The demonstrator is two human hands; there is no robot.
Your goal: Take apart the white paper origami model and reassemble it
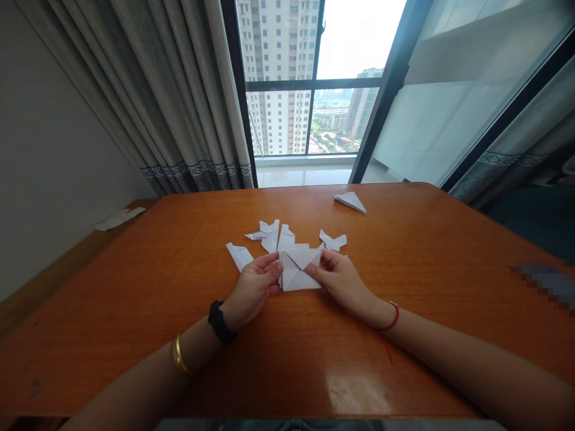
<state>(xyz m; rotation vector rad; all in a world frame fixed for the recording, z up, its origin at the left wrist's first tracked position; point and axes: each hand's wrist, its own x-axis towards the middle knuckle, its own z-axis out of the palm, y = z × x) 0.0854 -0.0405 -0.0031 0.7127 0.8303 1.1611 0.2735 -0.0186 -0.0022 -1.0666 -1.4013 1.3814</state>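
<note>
A folded white paper (294, 280), creased into a rectangle with triangular flaps, is held between both hands above the table. My left hand (255, 281) pinches its left edge, thumb in front and fingers behind. On the right edge, my right hand (339, 276) grips it too, its thumb pressed on the front near the middle. Just beyond the hands lie several folded white paper pieces (270, 236), partly hidden by the held paper. One narrow folded piece (240, 256) rests beside my left hand, and a winged paper piece (333, 240) is behind my right hand.
The brown wooden table (179, 359) spreads all around. A stack of folded paper triangles (350, 202) lies near its far edge. White paper (119, 218) sits on a ledge at the left. A blurred-out object (548, 284) is at the right. Grey curtains (188, 90) and a window stand beyond.
</note>
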